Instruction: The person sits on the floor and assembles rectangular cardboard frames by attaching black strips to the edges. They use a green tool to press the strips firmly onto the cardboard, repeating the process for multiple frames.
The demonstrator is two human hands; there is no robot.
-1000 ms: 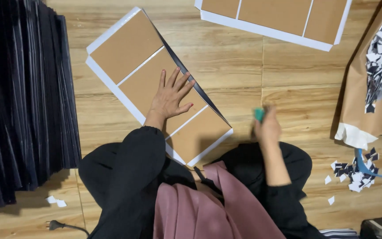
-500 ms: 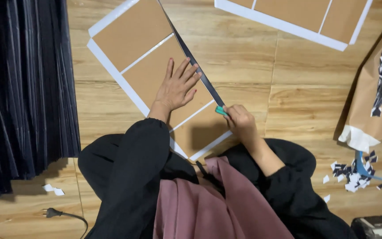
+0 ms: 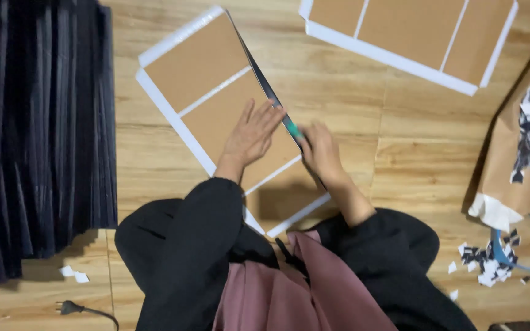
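Observation:
A white sheet with brown rectangular panels (image 3: 210,73) lies on the wooden floor in front of me. My left hand (image 3: 251,133) presses flat on its middle panel, fingers spread. A long dark ruler (image 3: 259,73) lies along the sheet's right edge. My right hand (image 3: 319,148) grips a small green-handled cutter (image 3: 293,130) against the ruler's edge, just right of my left fingertips.
A second white sheet with brown panels (image 3: 409,37) lies at the top right. A stack of black pleated sheets (image 3: 38,129) fills the left. A brown paper bag of scraps (image 3: 529,153) and loose paper bits (image 3: 489,266) sit at the right. A plug and cord (image 3: 84,308) lie bottom left.
My right hand came from the right with the green cutter to the ruler's edge, then slid farther up along it. The left hand stayed flat on the sheet.

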